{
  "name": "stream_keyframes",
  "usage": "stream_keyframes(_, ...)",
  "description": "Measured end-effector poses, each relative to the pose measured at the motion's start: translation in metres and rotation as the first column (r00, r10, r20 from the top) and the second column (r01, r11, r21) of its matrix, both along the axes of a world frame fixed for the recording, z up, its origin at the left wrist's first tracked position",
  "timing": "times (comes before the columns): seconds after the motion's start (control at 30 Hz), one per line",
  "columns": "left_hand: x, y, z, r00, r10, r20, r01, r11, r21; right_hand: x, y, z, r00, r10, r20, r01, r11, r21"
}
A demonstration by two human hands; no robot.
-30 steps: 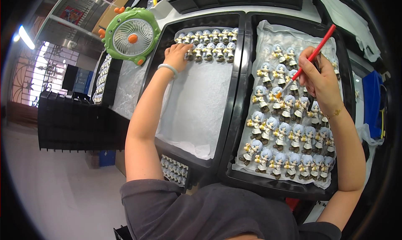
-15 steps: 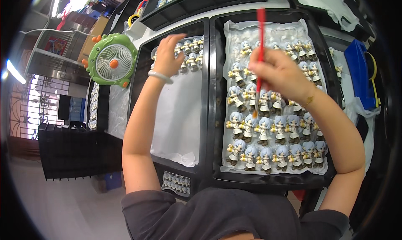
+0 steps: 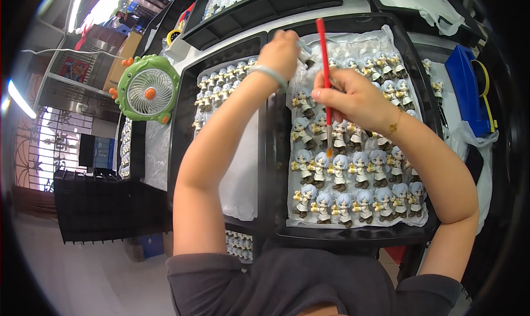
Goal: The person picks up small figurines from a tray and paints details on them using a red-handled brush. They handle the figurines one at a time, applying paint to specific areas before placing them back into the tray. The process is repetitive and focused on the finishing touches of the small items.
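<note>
My right hand (image 3: 353, 98) grips a slim paintbrush (image 3: 324, 51) with a red handle, held nearly upright. Its orange-tinted bristles point down, just above the blue-haired figurines of the right tray (image 3: 281, 167). My left hand (image 3: 280, 55) is at that tray's upper left corner, fingers closed around a small figurine (image 3: 307, 60) that sits tilted, its dark feet showing; the fingertips are partly hidden. Rows of like figurines (image 3: 337, 170), in white clothes with yellow pieces at their hands, lie on crumpled white lining. The left tray (image 3: 182, 167) holds more figurines (image 3: 220, 84) at its far end.
A green animal-shaped fan (image 3: 148, 88) stands left of the left tray. Behind the trays is another black tray (image 3: 265, 15). To the right are a blue bin (image 3: 468, 89) with a yellow handle and a plastic bag (image 3: 469, 145). More figurines (image 3: 238, 244) show below the left tray.
My left hand has moved right, from the left tray's figurines to the right tray's upper left corner, and closed on a figurine there. The brush stays in my right hand, tilted slightly differently.
</note>
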State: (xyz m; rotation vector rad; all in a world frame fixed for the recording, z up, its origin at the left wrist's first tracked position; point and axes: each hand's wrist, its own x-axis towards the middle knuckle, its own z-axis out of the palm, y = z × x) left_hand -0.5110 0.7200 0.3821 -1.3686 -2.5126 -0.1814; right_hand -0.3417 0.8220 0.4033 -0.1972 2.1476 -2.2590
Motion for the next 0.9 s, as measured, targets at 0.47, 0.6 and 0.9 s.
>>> stream_keyframes(0.47,0.106,-0.129,0.035,0.139,-0.659,0.739,-0.146,0.725,0.673,0.003,0.002,0.006,0.985,-0.130,0.114,0.140,0.986,-0.089)
stream_keyframes(0.6,0.106,-0.132,0.035,0.223,-0.649,0.728,-0.029,0.742,0.670,0.000,0.003,0.001,0.981,-0.155,0.118,0.166,0.982,-0.087)
stream_keyframes(0.9,0.106,-0.144,0.037,0.533,-0.517,0.670,0.059,0.813,0.580,-0.003,0.002,-0.002,0.961,-0.244,0.130,0.253,0.966,-0.057)
